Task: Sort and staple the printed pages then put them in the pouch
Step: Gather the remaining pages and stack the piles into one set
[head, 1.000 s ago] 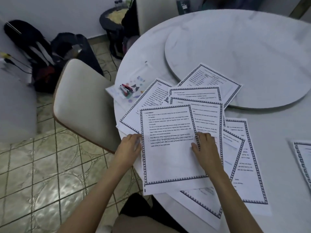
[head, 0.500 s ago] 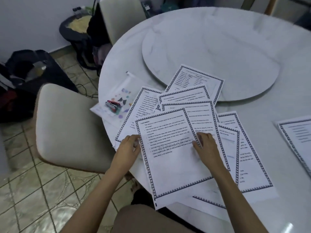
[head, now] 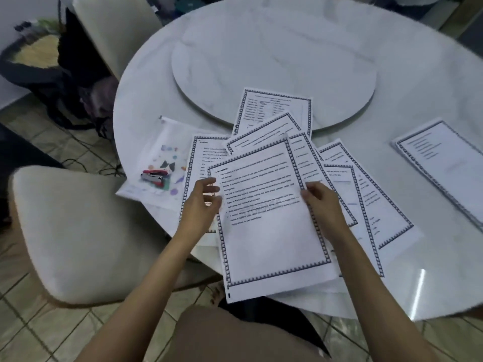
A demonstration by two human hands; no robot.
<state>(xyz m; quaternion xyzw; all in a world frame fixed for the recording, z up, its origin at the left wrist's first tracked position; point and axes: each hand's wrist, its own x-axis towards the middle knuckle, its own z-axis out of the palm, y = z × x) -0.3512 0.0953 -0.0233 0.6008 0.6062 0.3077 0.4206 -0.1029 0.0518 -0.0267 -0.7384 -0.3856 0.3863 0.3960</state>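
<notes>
Beige tiled floor [head: 39,322] shows under the near rim of a round white marble desk [head: 431,257], with the person's tan-clad lap at the bottom edge of the view. Both forearms reach up from there to the top page [head: 271,231], a bordered printed sheet whose lower end hangs past the desk's rim. The right hand [head: 320,202] pinches that sheet's right edge with curled fingers. The left hand [head: 202,202] sits at the sheet's left edge with its fingers stretched towards the paper; it is blurred, so I cannot tell whether it grips the sheet or only touches it.

Under and around the top page, the other printed pages [head: 366,205] lie fanned out over one another on the desk, spreading mostly to the right and away from the person. A cream padded chair [head: 78,231] stands to the left, just beside the desk.

Left of the fan lies the translucent pouch [head: 167,142], flat on the desk and printed with small coloured shapes, its right side tucked under one sheet. A red and silver stapler [head: 154,176] rests on top of it. Well apart on the right lies a separate stack of pages [head: 444,163].

Farther on, the farthest sheet [head: 274,108] of the fan overlaps the edge of a raised round turntable [head: 274,61] in the desk's middle. Beyond it stand a second cream chair [head: 117,27] and dark bags [head: 52,74] on the floor.
</notes>
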